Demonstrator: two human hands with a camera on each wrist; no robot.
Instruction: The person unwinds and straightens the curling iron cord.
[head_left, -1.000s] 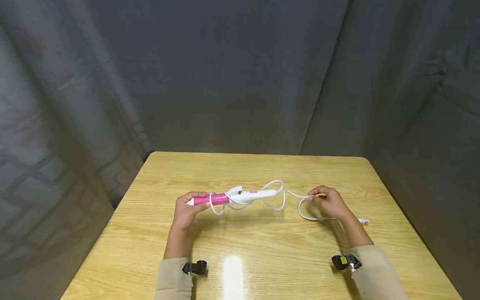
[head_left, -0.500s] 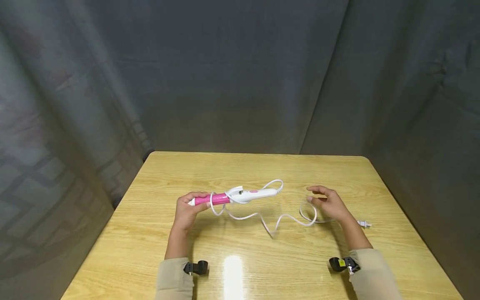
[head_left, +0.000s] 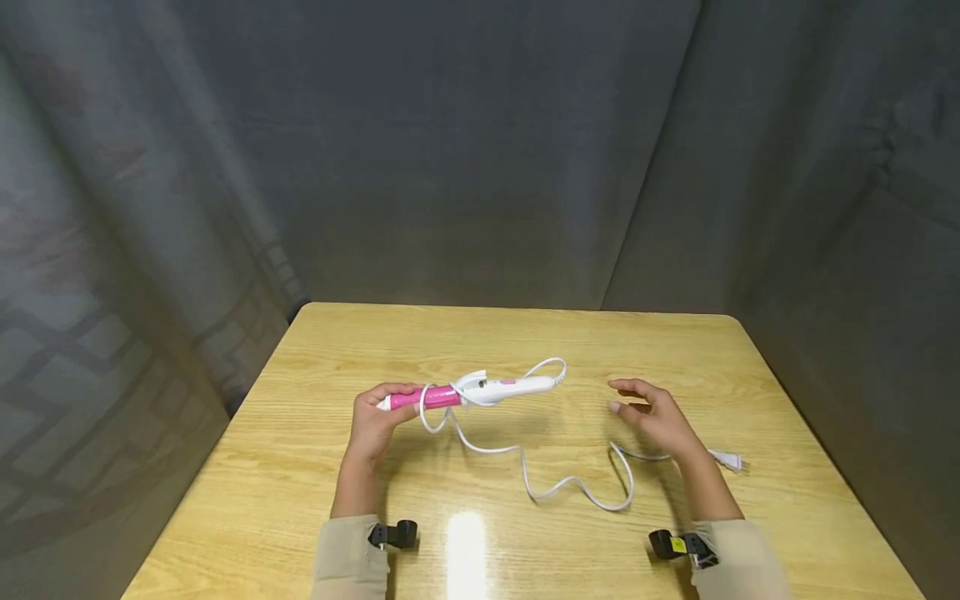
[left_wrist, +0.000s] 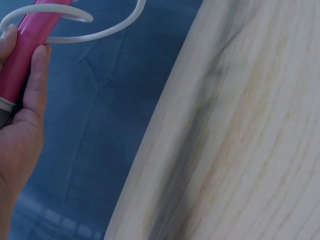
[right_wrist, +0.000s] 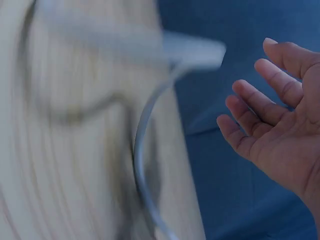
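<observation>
Glossy pink curling iron gripped by left hand; right hand relaxed above snaking white cord.

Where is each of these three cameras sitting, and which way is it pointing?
Head: worn on the head, looking forward and down at the table; both forearms, left hand and right hand show.
Left wrist: on the left wrist, looking along that hand gripping the pink curling iron.
Right wrist: on the right wrist, blurred; open right hand above the white cord.
Shared: all three views show the cord and the table.
</observation>
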